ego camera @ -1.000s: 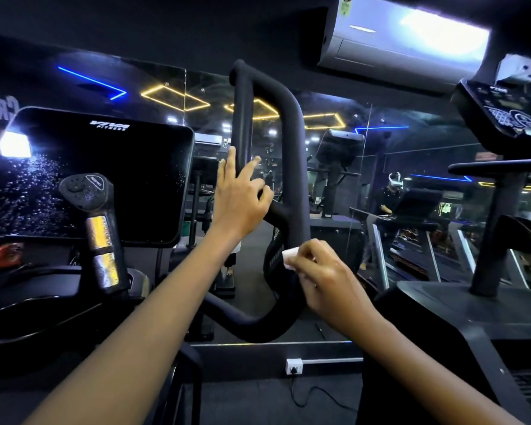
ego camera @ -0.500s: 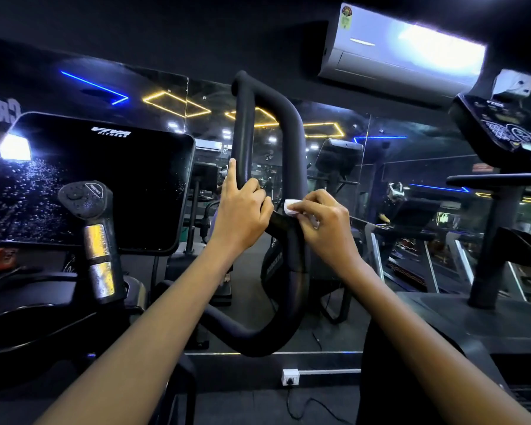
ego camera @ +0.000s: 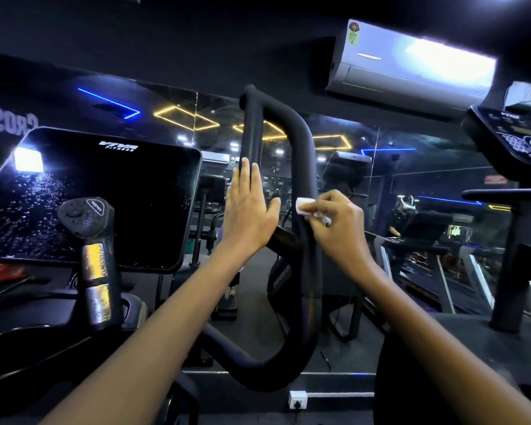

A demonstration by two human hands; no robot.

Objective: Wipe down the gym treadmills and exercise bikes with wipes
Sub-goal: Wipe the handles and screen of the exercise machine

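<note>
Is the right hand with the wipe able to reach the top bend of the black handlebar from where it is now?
Probably yes. The right hand presses the wipe on the handlebar below the bend, and the bar above it is bare. The left hand lies on the other upright, out of the way.

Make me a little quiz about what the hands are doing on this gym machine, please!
1. True or false: the left hand is flat, with straight fingers against the black handlebar.
2. What is the right hand pinching? A) a spray bottle B) a small white wipe C) a towel hanging from the bar
3. Fill in the word: the big dark screen on the left has little ______ scattered over it.

Key
1. True.
2. B. The wipe is pressed on the right side of the handlebar loop.
3. Droplets (small bright specks on the glass).
</note>
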